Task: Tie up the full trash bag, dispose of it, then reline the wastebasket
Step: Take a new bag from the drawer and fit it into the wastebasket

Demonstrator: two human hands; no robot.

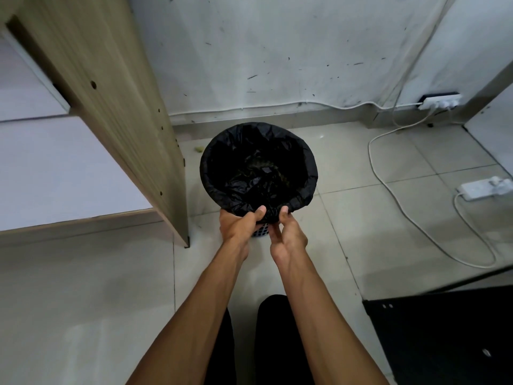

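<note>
1. Wastebasket (261, 232) stands on the tiled floor at the centre of the frame, just right of a wooden panel (116, 107); only a patch of its pale mesh wall shows between the hands, the rest is covered by the black trash bag (258, 165) folded over its rim.
2. Left hand (241, 225) curls round the bag's folded edge at the near rim, thumb on top of the plastic.
3. Right hand (288, 232) pinches the same edge just beside it, thumb on the fold, fingers partly tucked under.
4. Both grips sit at the lower edge of the round opening; the rest of the bag's mouth lies up-frame from them, toward the wall (277, 51).
5. Neither hand is clearly nearer. Judging by this, freeing the cuff calls for peeling upward, then working round either side.
6. A white cable (388, 187) trails at right.
</note>
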